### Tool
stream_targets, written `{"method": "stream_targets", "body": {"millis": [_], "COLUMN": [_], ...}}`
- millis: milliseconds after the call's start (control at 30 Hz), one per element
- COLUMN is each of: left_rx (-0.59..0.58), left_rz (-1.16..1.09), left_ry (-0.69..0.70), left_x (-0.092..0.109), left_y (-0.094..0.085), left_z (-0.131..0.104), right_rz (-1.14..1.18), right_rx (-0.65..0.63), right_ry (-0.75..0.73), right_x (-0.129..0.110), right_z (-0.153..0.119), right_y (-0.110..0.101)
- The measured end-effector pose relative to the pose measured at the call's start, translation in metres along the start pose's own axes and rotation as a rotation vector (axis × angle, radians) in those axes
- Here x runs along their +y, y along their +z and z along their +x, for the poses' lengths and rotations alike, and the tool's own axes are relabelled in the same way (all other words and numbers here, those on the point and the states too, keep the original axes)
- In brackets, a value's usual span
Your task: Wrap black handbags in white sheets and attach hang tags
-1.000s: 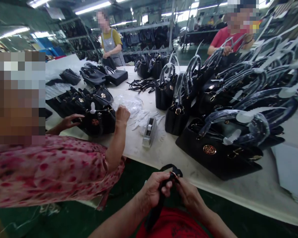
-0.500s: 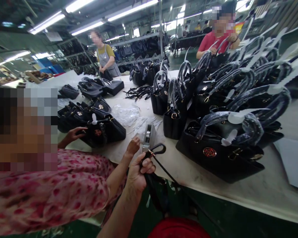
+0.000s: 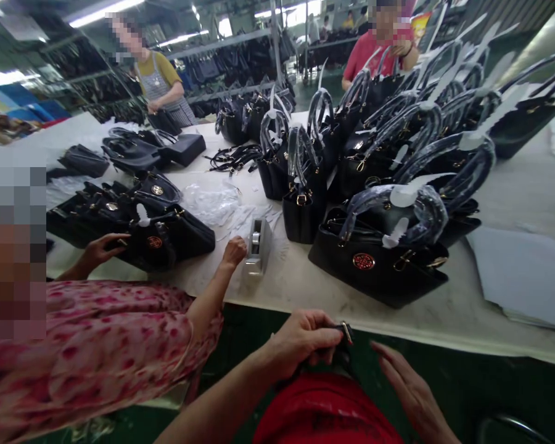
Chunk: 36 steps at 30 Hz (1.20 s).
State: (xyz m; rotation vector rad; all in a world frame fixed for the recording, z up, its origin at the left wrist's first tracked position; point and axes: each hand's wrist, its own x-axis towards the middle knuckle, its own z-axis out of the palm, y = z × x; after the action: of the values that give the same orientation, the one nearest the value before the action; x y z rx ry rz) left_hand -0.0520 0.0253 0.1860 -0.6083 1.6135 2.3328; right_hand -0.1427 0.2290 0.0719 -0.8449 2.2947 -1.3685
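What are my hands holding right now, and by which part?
The left hand pinches a black strap near its metal buckle; the right hand, open beside it, holds nothing visible.

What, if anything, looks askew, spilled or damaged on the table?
Nothing looks visibly damaged. Slightly untidy: crumpled clear plastic film and scattered white strips near the grey tape dispenser, and thin black straps in a loose tangle.

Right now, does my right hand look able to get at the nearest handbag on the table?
Probably yes: your right hand looks empty, and only the front edge of the table seems between it and the handbag. Your left hand holds the strap.
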Motion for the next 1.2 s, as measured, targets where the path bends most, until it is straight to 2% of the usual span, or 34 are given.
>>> {"method": "stream_targets", "body": {"millis": [100,200,233,300,367,500,600,667,733,800,900,1033,1100,1200], "left_rx": [0.007,-0.005,-0.018,-0.017,-0.027,-0.143,-0.103,-0.069,-0.037,-0.023,-0.01,0.087,0.078,0.001], "left_rz": [0.085,0.047,0.062,0.146,0.181,0.084,0.192,0.175,0.087,0.002,-0.068,-0.093,-0.089,-0.096], "left_ry": [0.004,0.068,0.08,0.095,0.093,0.057,-0.047,-0.116,-0.135,-0.124,-0.093,0.014,0.08,0.121], "left_x": [-0.005,-0.004,-0.004,-0.007,-0.013,-0.035,-0.059,-0.073,-0.084,-0.089,-0.09,-0.088,-0.088,-0.093], "left_y": [0.001,-0.01,-0.015,-0.024,-0.035,-0.064,-0.084,-0.091,-0.094,-0.095,-0.095,-0.094,-0.092,-0.09], "left_z": [-0.001,-0.008,-0.01,-0.011,-0.01,-0.008,-0.014,-0.02,-0.025,-0.03,-0.035,-0.04,-0.043,-0.044], "right_rz": [0.249,0.461,0.494,0.508,0.499,0.613,0.731,0.775,0.784,0.774,0.789,0.875,0.897,0.902], "right_rx": [-0.224,-0.489,-0.552,-0.589,-0.566,-0.429,-0.262,-0.163,-0.109,-0.116,-0.139,-0.066,0.0,0.101], "right_ry": [-0.003,0.046,0.061,0.109,0.174,0.36,0.424,0.442,0.441,0.434,0.448,0.492,0.521,0.513], "right_x": [-0.037,-0.073,-0.081,-0.092,-0.096,-0.095,-0.089,-0.083,-0.076,-0.069,-0.065,-0.07,-0.074,-0.079], "right_z": [0.016,0.039,0.044,0.051,0.056,0.065,0.075,0.082,0.085,0.086,0.082,0.078,0.078,0.077], "right_y": [0.005,0.013,0.015,0.02,0.024,0.023,0.011,0.0,-0.009,-0.014,-0.018,-0.022,-0.026,-0.035]}}
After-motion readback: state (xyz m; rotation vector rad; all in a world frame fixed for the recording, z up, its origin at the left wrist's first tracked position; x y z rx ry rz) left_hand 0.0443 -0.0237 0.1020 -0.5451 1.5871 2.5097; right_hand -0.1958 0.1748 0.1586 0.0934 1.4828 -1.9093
